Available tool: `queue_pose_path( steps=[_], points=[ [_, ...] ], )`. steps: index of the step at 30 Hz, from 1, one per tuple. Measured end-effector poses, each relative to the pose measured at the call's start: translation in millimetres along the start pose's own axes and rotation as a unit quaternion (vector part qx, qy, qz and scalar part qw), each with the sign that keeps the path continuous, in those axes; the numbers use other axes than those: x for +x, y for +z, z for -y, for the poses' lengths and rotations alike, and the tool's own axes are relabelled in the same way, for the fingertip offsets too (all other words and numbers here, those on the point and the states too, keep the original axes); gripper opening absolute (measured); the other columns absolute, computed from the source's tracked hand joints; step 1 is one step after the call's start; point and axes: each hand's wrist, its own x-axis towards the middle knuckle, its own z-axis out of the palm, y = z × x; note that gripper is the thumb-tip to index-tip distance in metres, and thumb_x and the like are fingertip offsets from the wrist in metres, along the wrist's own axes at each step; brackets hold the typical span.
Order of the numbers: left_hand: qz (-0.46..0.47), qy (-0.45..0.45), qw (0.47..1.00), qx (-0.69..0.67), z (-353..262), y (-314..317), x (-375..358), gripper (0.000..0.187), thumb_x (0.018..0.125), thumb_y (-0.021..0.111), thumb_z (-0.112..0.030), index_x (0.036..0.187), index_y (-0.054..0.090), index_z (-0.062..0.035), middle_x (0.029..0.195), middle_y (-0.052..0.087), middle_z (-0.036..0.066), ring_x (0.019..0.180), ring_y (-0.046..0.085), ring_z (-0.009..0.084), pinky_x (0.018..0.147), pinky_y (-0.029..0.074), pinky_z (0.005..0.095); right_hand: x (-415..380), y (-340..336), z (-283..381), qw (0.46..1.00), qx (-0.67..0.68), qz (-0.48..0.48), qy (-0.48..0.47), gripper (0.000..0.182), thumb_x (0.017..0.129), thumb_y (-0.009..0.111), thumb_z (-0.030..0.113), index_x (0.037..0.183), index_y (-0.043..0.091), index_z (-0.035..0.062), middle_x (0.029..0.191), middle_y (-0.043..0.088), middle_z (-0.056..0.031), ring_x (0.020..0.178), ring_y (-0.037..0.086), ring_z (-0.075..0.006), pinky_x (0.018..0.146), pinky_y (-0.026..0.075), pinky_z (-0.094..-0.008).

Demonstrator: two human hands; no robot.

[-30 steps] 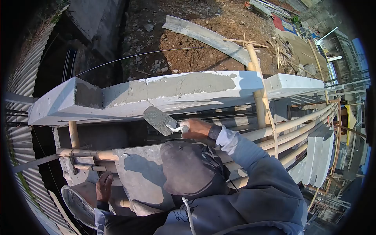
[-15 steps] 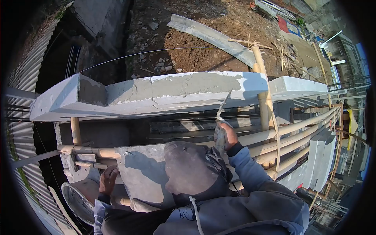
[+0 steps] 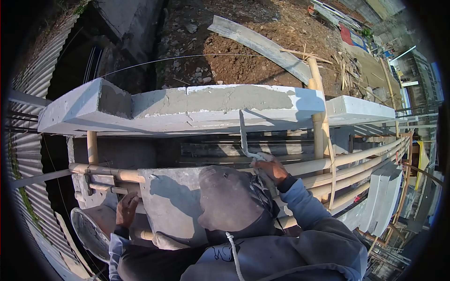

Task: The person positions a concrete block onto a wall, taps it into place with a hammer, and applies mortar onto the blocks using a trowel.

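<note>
My right hand (image 3: 273,170) is wrapped round the handle of a mortar-coated trowel (image 3: 243,136). The thin blade, seen nearly edge-on, points up to the near side of the pale, partly plastered wall ledge (image 3: 206,118); whether it touches is unclear. My left hand (image 3: 126,209), fingers curled, is beside the end of a bar-like handle (image 3: 108,188) on a flat tool, left of a grey board (image 3: 168,201). I cannot make out whether it grips anything. A bucket (image 3: 89,229) stands just left of this hand.
Bamboo poles (image 3: 356,157) run off to the right, and an upright bamboo pole (image 3: 317,93) crosses the ledge. Corrugated sheeting (image 3: 28,107) lines the left. Beyond the ledge are soil, rubble and a long grey plank (image 3: 262,47). A dark gap lies below the ledge.
The trowel has swung left and turned more upright, with my right hand tilted round slightly. My left hand has shifted a little down and left. The whole view has shifted slightly.
</note>
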Motion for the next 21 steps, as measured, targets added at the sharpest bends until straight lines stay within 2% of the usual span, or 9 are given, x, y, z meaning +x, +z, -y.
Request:
queue_pose_path(
  steps=[3,4,8,11,14,16,17,18,21],
  points=[
    [0.009,-0.026,1.000,-0.008,-3.0,-3.3,-6.2,0.033,0.088,0.058,-0.027,0.105,0.063,0.0008,0.099,0.066,0.017,0.089,0.065,0.0275,0.078,0.050,0.0342,-2.6,-4.4,-14.1,0.972,0.221,-0.018,0.074,0.013,0.082,0.061,0.020,0.085,0.059,0.0076,0.068,0.056,-0.0032,0.056,0.055,-0.0164,0.051,0.045,-0.0292],
    [0.015,-0.033,0.999,-0.010,-1.7,-2.7,-6.4,0.033,0.088,0.058,-0.027,0.105,0.063,0.0009,0.099,0.066,0.017,0.089,0.065,0.0276,0.078,0.050,0.0342,0.5,-4.7,-19.4,0.931,0.351,-0.012,0.097,0.012,0.084,0.058,0.020,0.086,0.057,0.0080,0.065,0.053,-0.0033,0.050,0.053,-0.0167,0.047,0.044,-0.0294],
    [0.017,-0.042,0.999,0.004,-0.2,1.1,-5.8,0.033,0.088,0.058,-0.026,0.105,0.063,0.0008,0.099,0.066,0.017,0.089,0.065,0.0275,0.078,0.051,0.0339,16.8,1.9,-37.9,0.925,0.368,-0.010,0.097,0.014,0.085,0.056,0.020,0.088,0.057,0.0069,0.067,0.054,-0.0036,0.052,0.054,-0.0166,0.048,0.044,-0.0295],
    [0.011,-0.042,0.999,-0.017,-6.6,-1.2,-9.2,0.033,0.088,0.058,-0.027,0.105,0.063,0.0005,0.099,0.066,0.017,0.089,0.065,0.0276,0.078,0.051,0.0340,21.7,-2.3,-50.0,0.905,0.413,0.032,0.099,0.014,0.084,0.059,0.019,0.090,0.058,0.0068,0.067,0.055,-0.0032,0.053,0.055,-0.0166,0.050,0.045,-0.0292],
    [0.013,-0.047,0.998,-0.029,-4.4,-0.5,-13.9,0.033,0.088,0.057,-0.027,0.105,0.063,0.0003,0.099,0.066,0.017,0.088,0.065,0.0281,0.078,0.050,0.0341,19.8,-4.7,-53.5,0.975,0.213,-0.001,0.059,0.017,0.081,0.062,0.019,0.091,0.060,0.0056,0.070,0.058,-0.0026,0.056,0.056,-0.0170,0.052,0.046,-0.0307],
    [-0.002,-0.015,1.000,-0.012,0.4,0.9,-14.9,0.033,0.089,0.056,-0.027,0.106,0.062,0.0007,0.091,0.065,0.014,0.079,0.064,0.0234,0.072,0.050,0.0332,28.2,1.8,-52.1,1.000,0.007,0.022,0.005,0.019,0.079,0.064,0.020,0.089,0.062,0.0040,0.070,0.060,-0.0037,0.057,0.057,-0.0174,0.054,0.047,-0.0323],
    [-0.008,0.001,1.000,-0.004,1.6,1.0,-16.2,0.033,0.090,0.055,-0.027,0.106,0.061,0.0008,0.087,0.064,0.013,0.074,0.064,0.0210,0.069,0.050,0.0327,32.3,4.8,-52.2,0.995,-0.096,0.033,-0.023,0.020,0.078,0.064,0.020,0.087,0.063,0.0032,0.070,0.061,-0.0043,0.058,0.058,-0.0175,0.054,0.047,-0.0331],
    [-0.010,0.007,1.000,0.007,1.0,0.7,-16.9,0.033,0.090,0.055,-0.027,0.106,0.061,0.0009,0.086,0.064,0.013,0.074,0.064,0.0211,0.068,0.050,0.0328,42.4,4.8,-52.4,0.978,-0.205,0.037,-0.030,0.026,0.075,0.066,0.025,0.083,0.063,0.0005,0.069,0.063,-0.0098,0.061,0.062,-0.0216,0.059,0.049,-0.0371],
    [-0.015,0.003,1.000,0.011,-4.2,-1.3,-16.6,0.033,0.090,0.056,-0.028,0.106,0.062,0.0007,0.090,0.065,0.014,0.079,0.064,0.0235,0.071,0.050,0.0332,75.7,4.7,-52.1,0.952,-0.297,0.017,-0.072,0.031,0.073,0.066,0.028,0.084,0.064,-0.0002,0.070,0.064,-0.0167,0.065,0.064,-0.0286,0.063,0.050,-0.0397]
  ],
)
